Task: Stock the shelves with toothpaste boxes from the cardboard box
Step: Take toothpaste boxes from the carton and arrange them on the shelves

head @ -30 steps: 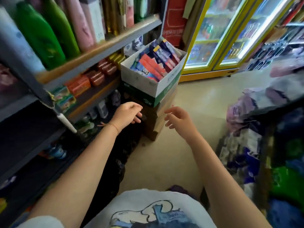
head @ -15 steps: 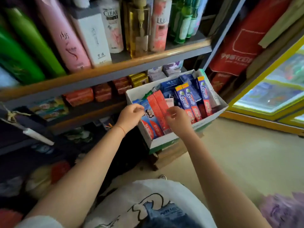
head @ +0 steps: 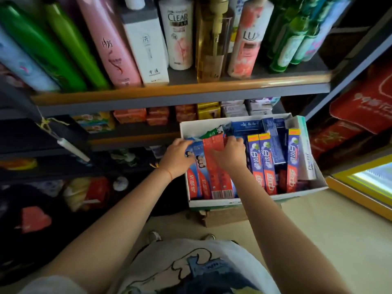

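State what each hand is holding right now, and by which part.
Left hand grips the far end of a blue toothpaste box; right hand grips the far ends of the red toothpaste boxes, inside the cardboard box.

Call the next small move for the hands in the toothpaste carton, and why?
Probably lift the red boxes straight up out of the white carton. Both the left hand and the right hand already curl over that bundle's top end, it stands packed among other boxes, and none has left the carton yet.

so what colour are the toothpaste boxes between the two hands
Mostly red toothpaste boxes, white barcode ends; head view, the only one.
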